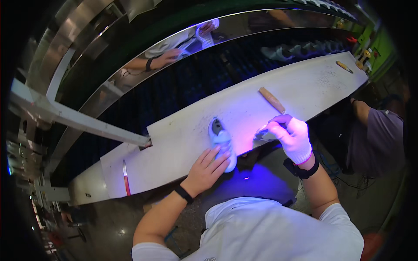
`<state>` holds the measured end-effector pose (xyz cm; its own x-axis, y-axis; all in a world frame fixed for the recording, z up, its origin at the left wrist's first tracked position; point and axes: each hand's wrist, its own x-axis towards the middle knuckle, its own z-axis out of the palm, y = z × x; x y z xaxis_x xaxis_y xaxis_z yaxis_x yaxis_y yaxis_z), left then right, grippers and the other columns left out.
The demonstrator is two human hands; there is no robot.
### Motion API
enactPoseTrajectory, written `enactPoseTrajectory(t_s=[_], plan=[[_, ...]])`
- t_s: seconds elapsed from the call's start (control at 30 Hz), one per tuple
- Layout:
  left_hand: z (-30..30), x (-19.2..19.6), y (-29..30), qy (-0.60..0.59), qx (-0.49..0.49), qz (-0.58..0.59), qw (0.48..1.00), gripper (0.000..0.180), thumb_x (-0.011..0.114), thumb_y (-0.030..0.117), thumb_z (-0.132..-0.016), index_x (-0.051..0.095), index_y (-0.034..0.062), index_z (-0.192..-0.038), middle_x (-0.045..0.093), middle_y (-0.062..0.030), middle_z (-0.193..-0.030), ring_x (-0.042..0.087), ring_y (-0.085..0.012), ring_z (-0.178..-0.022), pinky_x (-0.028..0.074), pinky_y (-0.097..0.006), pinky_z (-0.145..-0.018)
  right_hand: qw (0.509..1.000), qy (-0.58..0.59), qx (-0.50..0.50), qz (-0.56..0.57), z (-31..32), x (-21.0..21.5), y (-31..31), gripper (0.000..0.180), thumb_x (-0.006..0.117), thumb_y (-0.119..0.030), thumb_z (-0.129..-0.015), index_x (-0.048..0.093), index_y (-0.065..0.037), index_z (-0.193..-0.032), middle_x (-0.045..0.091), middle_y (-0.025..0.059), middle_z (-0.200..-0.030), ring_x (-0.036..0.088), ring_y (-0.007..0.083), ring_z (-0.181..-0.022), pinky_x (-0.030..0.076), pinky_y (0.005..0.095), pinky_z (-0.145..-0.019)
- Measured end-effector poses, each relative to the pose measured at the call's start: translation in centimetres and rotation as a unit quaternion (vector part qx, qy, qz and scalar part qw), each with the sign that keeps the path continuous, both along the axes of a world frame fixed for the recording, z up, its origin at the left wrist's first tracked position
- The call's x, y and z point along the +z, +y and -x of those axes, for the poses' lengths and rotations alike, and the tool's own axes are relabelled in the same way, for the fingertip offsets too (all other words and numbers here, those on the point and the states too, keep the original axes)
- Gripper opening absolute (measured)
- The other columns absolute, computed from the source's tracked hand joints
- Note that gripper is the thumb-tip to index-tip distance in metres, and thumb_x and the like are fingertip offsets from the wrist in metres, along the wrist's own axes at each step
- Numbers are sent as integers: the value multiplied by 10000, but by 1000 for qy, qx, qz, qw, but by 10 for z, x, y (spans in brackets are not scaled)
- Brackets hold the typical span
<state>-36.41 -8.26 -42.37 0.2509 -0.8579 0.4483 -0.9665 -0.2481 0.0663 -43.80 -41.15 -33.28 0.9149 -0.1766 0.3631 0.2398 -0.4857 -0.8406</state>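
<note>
A white low shoe [223, 141] lies on the pale worktable [178, 135], its opening pointing away and its near end at the front edge. My bare left hand [204, 170], with a black band at the wrist, rests over the shoe's left side and grips it, fingers stretched across; its thumb is hidden. Farther right, my right hand [294, 137] wears a white glove and a dark wristband. Its thumb and fingers close on a pale grey-white thing [264, 135] whose kind I cannot make out. Violet-blue light falls around both hands.
A wooden-handled tool [272, 100] lies beyond my right hand, a red-handled blade [126, 178] at the left, a small yellow-handled tool [344, 66] at the far right. Behind the table, shoes [300, 50] line a dark conveyor. A metal post [87, 115] reaches the table; another person [379, 135] is at right.
</note>
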Motion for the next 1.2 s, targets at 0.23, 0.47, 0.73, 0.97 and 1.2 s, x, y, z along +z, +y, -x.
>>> enactPoseTrajectory(t_s=[0.23, 0.47, 0.73, 0.97, 1.2], plan=[[-16, 67, -70, 300, 121, 263, 909, 383, 733, 102, -985, 651, -2, -1344, 724, -192, -1294, 709, -363, -1200, 551, -452, -1048, 948, -28, 25, -317, 3, -40, 26, 220, 729, -141, -1042, 651, 50, -1119, 796, 175, -1102, 766, 240, -1019, 608, 383, -949], [21, 45, -98, 392, 126, 417, 810, 280, 748, 61, -995, 629, -20, -1235, 724, -242, -1233, 743, -386, -1103, 582, -410, -959, 925, -22, 28, -379, 10, -48, 23, 408, 826, -340, -973, 557, -38, -1027, 765, 212, -1122, 737, 325, -1105, 568, 482, -1038], [21, 41, -91, 346, 32, 338, 875, 204, 744, -6, -968, 589, 2, -1102, 697, -265, -1358, 717, -421, -1227, 577, -453, -1034, 885, 66, 133, -442, 20, -35, 45, 281, 842, -168, -940, 638, -9, -1049, 582, 274, -1499, 613, 344, -1346, 516, 459, -1116], [44, 46, -81, 427, 22, 337, 839, 277, 720, 183, -1054, 542, 0, -1161, 628, -317, -1459, 579, -466, -1419, 428, -511, -1203, 867, -29, 100, -487, 25, -57, 71, 284, 817, -139, -973, 583, -8, -1066, 595, 298, -1479, 592, 379, -1384, 543, 481, -1109], [78, 25, -85, 505, 56, 432, 745, 358, 723, 212, -1061, 425, 45, -1166, 567, -372, -1505, 482, -478, -1499, 329, -552, -1251, 909, -82, 127, -389, 31, -64, 82, 268, 814, -105, -964, 577, -14, -1049, 653, 278, -1412, 586, 442, -1396, 471, 584, -1164]])
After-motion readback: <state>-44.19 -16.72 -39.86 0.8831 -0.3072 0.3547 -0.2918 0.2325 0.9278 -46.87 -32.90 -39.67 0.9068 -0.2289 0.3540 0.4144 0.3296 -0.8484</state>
